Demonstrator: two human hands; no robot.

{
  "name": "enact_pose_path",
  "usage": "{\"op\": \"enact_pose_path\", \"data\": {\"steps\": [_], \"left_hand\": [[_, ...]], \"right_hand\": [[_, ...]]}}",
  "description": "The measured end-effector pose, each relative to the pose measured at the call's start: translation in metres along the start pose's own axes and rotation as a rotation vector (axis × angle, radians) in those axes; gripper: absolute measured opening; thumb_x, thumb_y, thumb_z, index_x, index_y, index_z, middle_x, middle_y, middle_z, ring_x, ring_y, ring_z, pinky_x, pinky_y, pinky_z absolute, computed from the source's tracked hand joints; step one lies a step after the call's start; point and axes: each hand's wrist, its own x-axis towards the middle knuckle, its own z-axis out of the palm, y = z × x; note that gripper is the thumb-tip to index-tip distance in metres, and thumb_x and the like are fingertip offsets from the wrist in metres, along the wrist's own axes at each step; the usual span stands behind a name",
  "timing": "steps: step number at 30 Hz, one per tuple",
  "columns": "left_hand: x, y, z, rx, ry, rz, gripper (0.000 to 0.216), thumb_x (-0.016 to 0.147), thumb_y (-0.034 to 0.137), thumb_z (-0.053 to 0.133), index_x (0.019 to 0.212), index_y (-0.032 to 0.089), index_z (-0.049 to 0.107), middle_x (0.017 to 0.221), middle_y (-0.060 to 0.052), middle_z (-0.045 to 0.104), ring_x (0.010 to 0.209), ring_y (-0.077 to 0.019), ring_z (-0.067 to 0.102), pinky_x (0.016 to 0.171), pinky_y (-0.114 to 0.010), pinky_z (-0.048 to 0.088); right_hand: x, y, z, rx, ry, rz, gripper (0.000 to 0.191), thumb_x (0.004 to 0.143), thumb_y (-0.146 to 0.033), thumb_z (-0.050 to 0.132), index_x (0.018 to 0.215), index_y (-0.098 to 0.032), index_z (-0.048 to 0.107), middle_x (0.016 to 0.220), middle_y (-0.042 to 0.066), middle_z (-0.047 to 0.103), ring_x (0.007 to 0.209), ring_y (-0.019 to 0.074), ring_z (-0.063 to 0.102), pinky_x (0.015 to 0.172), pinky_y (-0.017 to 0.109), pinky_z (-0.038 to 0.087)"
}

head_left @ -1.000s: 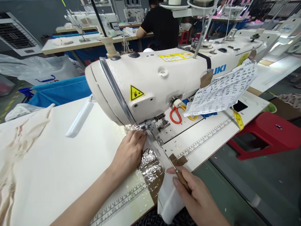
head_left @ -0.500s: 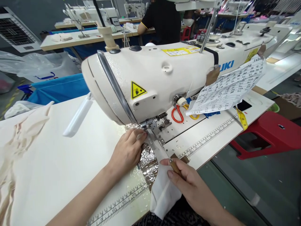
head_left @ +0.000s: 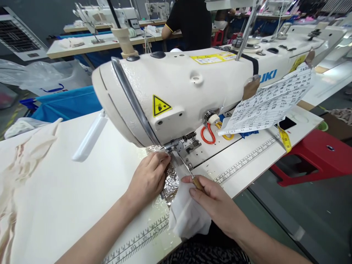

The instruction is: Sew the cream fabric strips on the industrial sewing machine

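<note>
**Sewing-floor bench: two hands at the presser foot**

Sewing floor, rows of machines behind; a co-worker (head_left: 189,22) sits at a far bench, back turned.

- Table (head_left: 68,183): white, with a printed ruler (head_left: 244,165) along its near edge, right of both hands.
- Machine (head_left: 178,91): cream, its head directly above the hands. The foot (head_left: 178,148) is just beyond the left fingertips.
- Left hand (head_left: 150,178): fingers bent and close together, tips pressed down at the foot. Whether they pinch anything cannot be told.
- Right hand (head_left: 217,205): thumb and forefinger clamped on the wooden handle of an awl (head_left: 192,178), its metal tip aimed at the foot.
- Cloth (head_left: 187,216): white, between the hands and under the right palm, loose end hanging off the table edge.
- Foil (head_left: 170,181): crinkled, beneath the cloth, just right of the left hand.
- Beyond the right hand: scissors (head_left: 207,134), paper sheet (head_left: 271,104), tape measure (head_left: 284,139), red stool (head_left: 316,154).
- Far left of the left hand: cream fabric (head_left: 22,161).

Handling, as judged:
- The cloth looks light and limp, and apt to slide on the foil. It is best pinned flat by fingertips near the foot.
- The awl is stiff and sharp-tipped, so it should be held by the handle.
</note>
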Motion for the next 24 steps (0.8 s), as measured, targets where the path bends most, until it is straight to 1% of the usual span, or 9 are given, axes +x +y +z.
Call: {"op": "enact_pose_path", "data": {"steps": [3,7,9,14,17,19,21,23,24], "left_hand": [[-0.001,0.003,-0.004,-0.042,0.012,-0.019,0.035,0.089,0.000,0.042,0.121,0.010,0.052,0.109,-0.015,0.058,0.100,-0.0253,0.055,0.081,-0.042,0.055],[-0.002,0.006,-0.006,-0.122,-0.010,0.026,0.032,0.089,0.001,0.043,0.117,0.013,0.052,0.107,-0.012,0.060,0.100,-0.0227,0.056,0.084,-0.040,0.055],[-0.002,0.006,-0.005,-0.080,-0.027,0.039,0.031,0.090,0.003,0.044,0.118,0.012,0.052,0.110,-0.013,0.061,0.103,-0.0240,0.056,0.086,-0.041,0.056],[-0.003,0.003,0.000,0.028,-0.038,0.021,0.034,0.089,0.004,0.043,0.121,0.010,0.053,0.114,-0.016,0.060,0.108,-0.0275,0.055,0.088,-0.044,0.057],[-0.003,0.001,0.004,0.048,-0.058,-0.004,0.034,0.089,0.007,0.044,0.121,0.008,0.055,0.115,-0.018,0.059,0.109,-0.0294,0.055,0.088,-0.046,0.056],[-0.003,0.003,0.004,0.064,-0.068,-0.048,0.033,0.089,0.009,0.044,0.120,0.007,0.056,0.115,-0.018,0.059,0.108,-0.0295,0.055,0.088,-0.046,0.056],[-0.003,0.009,0.003,0.079,-0.078,-0.094,0.033,0.089,0.010,0.043,0.118,0.006,0.059,0.113,-0.017,0.060,0.104,-0.0284,0.056,0.088,-0.045,0.055],[-0.003,0.014,0.000,0.077,-0.123,-0.115,0.033,0.089,0.011,0.042,0.115,0.006,0.060,0.114,-0.017,0.060,0.103,-0.0271,0.056,0.088,-0.042,0.055],[-0.003,0.015,-0.001,0.081,-0.149,-0.142,0.033,0.090,0.012,0.041,0.116,0.007,0.060,0.114,-0.016,0.060,0.102,-0.0261,0.056,0.088,-0.041,0.054]], "right_hand": [[0.003,-0.002,0.000,-0.051,0.001,-0.044,0.030,0.093,-0.031,0.050,0.118,-0.019,0.061,0.106,0.006,0.069,0.110,0.0256,0.060,0.092,0.039,0.045],[0.005,-0.002,0.002,-0.154,0.025,-0.131,0.029,0.094,-0.027,0.048,0.118,-0.018,0.061,0.104,0.006,0.069,0.106,0.0243,0.062,0.091,0.039,0.047],[0.006,-0.001,0.003,-0.213,0.046,-0.170,0.028,0.095,-0.026,0.048,0.117,-0.019,0.061,0.097,0.004,0.069,0.103,0.0238,0.063,0.087,0.037,0.049],[0.010,0.001,0.006,-0.302,0.081,-0.242,0.028,0.098,-0.030,0.045,0.117,-0.018,0.062,0.086,0.002,0.066,0.079,0.0194,0.062,0.070,0.032,0.050],[0.012,-0.001,0.007,-0.353,0.094,-0.270,0.029,0.100,-0.033,0.043,0.114,-0.018,0.063,0.079,0.001,0.065,0.072,0.0189,0.063,0.067,0.031,0.051],[0.010,0.000,0.009,-0.381,0.093,-0.306,0.029,0.099,-0.035,0.044,0.112,-0.019,0.064,0.084,0.004,0.070,0.078,0.0209,0.067,0.071,0.032,0.054],[0.007,0.003,0.009,-0.411,0.106,-0.345,0.029,0.099,-0.037,0.045,0.110,-0.020,0.065,0.095,0.007,0.075,0.092,0.0246,0.071,0.077,0.032,0.055],[0.007,0.011,0.007,-0.465,0.152,-0.375,0.031,0.099,-0.042,0.045,0.109,-0.022,0.067,0.102,0.009,0.076,0.104,0.0276,0.070,0.078,0.031,0.057],[0.009,0.015,0.005,-0.513,0.178,-0.391,0.031,0.098,-0.044,0.047,0.111,-0.024,0.067,0.105,0.009,0.077,0.105,0.0276,0.071,0.078,0.030,0.058]]}}
